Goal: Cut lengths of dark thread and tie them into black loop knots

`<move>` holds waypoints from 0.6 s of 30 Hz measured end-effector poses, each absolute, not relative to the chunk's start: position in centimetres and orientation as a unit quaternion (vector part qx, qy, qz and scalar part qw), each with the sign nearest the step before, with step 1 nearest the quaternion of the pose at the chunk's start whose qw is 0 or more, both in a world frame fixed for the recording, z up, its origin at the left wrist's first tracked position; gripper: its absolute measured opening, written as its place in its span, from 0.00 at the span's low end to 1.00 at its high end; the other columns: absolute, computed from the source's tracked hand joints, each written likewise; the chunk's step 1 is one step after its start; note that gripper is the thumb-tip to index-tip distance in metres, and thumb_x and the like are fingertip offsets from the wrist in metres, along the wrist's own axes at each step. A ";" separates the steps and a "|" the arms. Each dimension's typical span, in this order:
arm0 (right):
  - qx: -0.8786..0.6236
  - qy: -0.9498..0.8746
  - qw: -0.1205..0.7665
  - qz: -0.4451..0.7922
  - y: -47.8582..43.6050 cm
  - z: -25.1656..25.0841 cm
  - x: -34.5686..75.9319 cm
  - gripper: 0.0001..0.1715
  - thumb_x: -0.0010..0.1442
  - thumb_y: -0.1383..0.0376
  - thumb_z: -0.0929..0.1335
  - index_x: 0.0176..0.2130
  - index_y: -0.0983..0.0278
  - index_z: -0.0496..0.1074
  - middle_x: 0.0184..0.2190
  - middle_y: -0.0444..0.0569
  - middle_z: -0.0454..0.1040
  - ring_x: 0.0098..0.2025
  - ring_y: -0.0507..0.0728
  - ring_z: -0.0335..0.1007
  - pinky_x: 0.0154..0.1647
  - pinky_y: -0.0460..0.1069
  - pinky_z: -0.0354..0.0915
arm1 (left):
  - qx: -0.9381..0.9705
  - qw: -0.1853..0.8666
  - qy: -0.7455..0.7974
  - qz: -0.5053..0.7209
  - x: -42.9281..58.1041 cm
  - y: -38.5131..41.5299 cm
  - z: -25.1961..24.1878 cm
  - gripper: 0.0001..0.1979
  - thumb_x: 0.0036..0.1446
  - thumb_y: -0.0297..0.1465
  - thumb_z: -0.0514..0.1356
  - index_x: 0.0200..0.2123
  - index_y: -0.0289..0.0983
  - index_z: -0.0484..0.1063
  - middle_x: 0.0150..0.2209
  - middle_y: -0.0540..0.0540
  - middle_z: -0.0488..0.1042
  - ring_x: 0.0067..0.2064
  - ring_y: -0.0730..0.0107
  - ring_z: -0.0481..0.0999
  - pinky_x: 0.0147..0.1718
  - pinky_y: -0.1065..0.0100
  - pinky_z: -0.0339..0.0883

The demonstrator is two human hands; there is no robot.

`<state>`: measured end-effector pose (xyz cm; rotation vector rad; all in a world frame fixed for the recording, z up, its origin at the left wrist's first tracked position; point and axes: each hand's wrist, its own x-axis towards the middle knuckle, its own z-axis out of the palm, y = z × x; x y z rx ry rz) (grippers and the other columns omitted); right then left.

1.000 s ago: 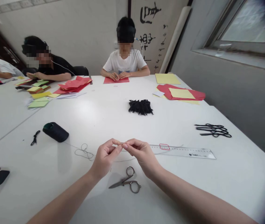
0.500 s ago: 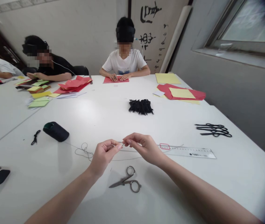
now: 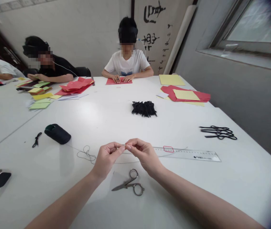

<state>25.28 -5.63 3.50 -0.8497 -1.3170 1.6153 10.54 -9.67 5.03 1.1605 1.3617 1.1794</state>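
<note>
- Our right hand [image 3: 145, 156] has come back in; its fingertips now meet those of our left hand [image 3: 107, 159].
- Both pinch closed on a tiny thing [image 3: 125, 147], too small for us to name, above the worktop [image 3: 97, 119].
- Thread [image 3: 121, 163] lies below.
- We think we're doing a fiddly fingertip step; the next move seems to need a steady, gentle pinch.

A yellow sheet [image 3: 186, 95] lies on red paper [image 3: 204, 96].

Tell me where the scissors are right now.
In the head view, the scissors lie at the lower middle on the white table, below the left hand and right hand.
</note>
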 end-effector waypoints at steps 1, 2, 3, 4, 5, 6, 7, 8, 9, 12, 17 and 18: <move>-0.336 -0.526 0.430 0.652 -5.7 3.8 25.4 0.14 0.52 0.55 0.71 0.29 0.64 0.72 0.34 0.47 0.73 0.27 0.49 0.59 0.29 0.47 0.57 | 0.484 0.470 0.558 0.484 10.4 -9.7 5.1 0.13 0.52 0.40 0.62 0.27 0.34 0.74 0.14 0.57 0.50 0.18 0.81 0.45 0.17 0.72 0.40; -0.329 -0.521 0.427 0.662 -5.7 4.2 25.5 0.14 0.54 0.55 0.70 0.29 0.64 0.71 0.36 0.48 0.73 0.27 0.48 0.58 0.28 0.47 0.57 | 0.493 0.460 0.557 0.485 10.3 -9.6 5.3 0.13 0.52 0.39 0.62 0.27 0.35 0.74 0.15 0.57 0.51 0.19 0.81 0.46 0.18 0.72 0.41; -0.320 -0.512 0.424 0.675 -5.6 4.7 25.7 0.14 0.55 0.55 0.69 0.30 0.64 0.70 0.37 0.49 0.73 0.26 0.48 0.58 0.27 0.47 0.56 | 0.502 0.451 0.557 0.485 10.0 -9.6 5.5 0.12 0.52 0.39 0.62 0.26 0.35 0.74 0.16 0.56 0.53 0.19 0.80 0.48 0.18 0.72 0.42; -0.309 -0.500 0.426 0.688 -5.5 5.2 25.9 0.15 0.56 0.54 0.69 0.30 0.63 0.68 0.37 0.49 0.74 0.25 0.48 0.58 0.27 0.47 0.56 | 0.511 0.444 0.555 0.484 9.7 -9.6 5.7 0.12 0.52 0.39 0.62 0.26 0.35 0.73 0.17 0.55 0.55 0.20 0.80 0.50 0.19 0.72 0.44; -0.299 -0.488 0.432 0.697 -5.4 5.8 26.2 0.14 0.57 0.54 0.68 0.31 0.63 0.66 0.37 0.49 0.74 0.25 0.48 0.59 0.26 0.47 0.57 | 0.518 0.439 0.555 0.480 9.3 -9.5 6.0 0.12 0.52 0.39 0.63 0.25 0.35 0.73 0.18 0.54 0.58 0.21 0.79 0.52 0.19 0.73 0.46; -0.292 -0.477 0.444 0.700 -5.3 6.4 26.5 0.15 0.58 0.54 0.68 0.31 0.62 0.65 0.36 0.48 0.74 0.25 0.48 0.60 0.26 0.46 0.57 | 0.525 0.437 0.555 0.475 8.9 -9.5 6.3 0.12 0.52 0.39 0.63 0.25 0.35 0.73 0.20 0.53 0.61 0.22 0.79 0.55 0.20 0.73 0.48; -0.288 -0.469 0.460 0.697 -5.1 7.0 26.9 0.15 0.58 0.55 0.68 0.31 0.62 0.63 0.35 0.47 0.74 0.26 0.48 0.61 0.25 0.46 0.57 | 0.531 0.436 0.557 0.468 8.5 -9.4 6.6 0.12 0.52 0.39 0.63 0.25 0.35 0.73 0.21 0.52 0.64 0.23 0.78 0.56 0.21 0.72 0.50; -0.287 -0.467 0.478 0.687 -4.9 7.7 27.3 0.15 0.58 0.55 0.68 0.31 0.62 0.63 0.34 0.47 0.73 0.26 0.48 0.62 0.25 0.46 0.56 | 0.536 0.436 0.559 0.459 8.0 -9.3 6.8 0.12 0.51 0.39 0.63 0.25 0.35 0.73 0.22 0.51 0.66 0.23 0.77 0.58 0.22 0.72 0.51; -0.289 -0.468 0.496 0.672 -4.7 8.3 27.9 0.15 0.57 0.55 0.68 0.31 0.62 0.62 0.32 0.46 0.72 0.26 0.49 0.62 0.24 0.46 0.56 | 0.540 0.440 0.560 0.449 7.6 -9.2 7.1 0.12 0.51 0.39 0.63 0.25 0.35 0.73 0.23 0.50 0.68 0.24 0.76 0.60 0.23 0.72 0.53; -0.294 -0.484 0.548 0.615 -4.1 10.1 29.9 0.14 0.55 0.56 0.70 0.30 0.61 0.63 0.25 0.42 0.68 0.24 0.49 0.61 0.23 0.46 0.55 | 0.554 0.478 0.549 0.404 6.2 -8.9 7.6 0.11 0.52 0.38 0.63 0.25 0.36 0.74 0.26 0.47 0.73 0.29 0.72 0.68 0.31 0.69 0.61; -0.299 -0.475 0.649 0.514 -3.3 12.3 34.6 0.13 0.50 0.61 0.75 0.29 0.61 0.67 0.23 0.43 0.64 0.24 0.48 0.58 0.24 0.49 0.50 | 0.551 0.532 0.536 0.355 4.5 -8.6 7.6 0.11 0.51 0.38 0.63 0.25 0.37 0.74 0.27 0.47 0.75 0.36 0.65 0.73 0.44 0.62 0.61; -0.304 -0.470 0.668 0.490 -3.2 12.5 35.6 0.13 0.48 0.62 0.75 0.28 0.61 0.68 0.23 0.43 0.64 0.25 0.48 0.58 0.24 0.50 0.49 | 0.551 0.534 0.538 0.350 4.4 -8.5 7.5 0.11 0.51 0.38 0.63 0.25 0.37 0.74 0.27 0.47 0.75 0.36 0.65 0.73 0.44 0.62 0.61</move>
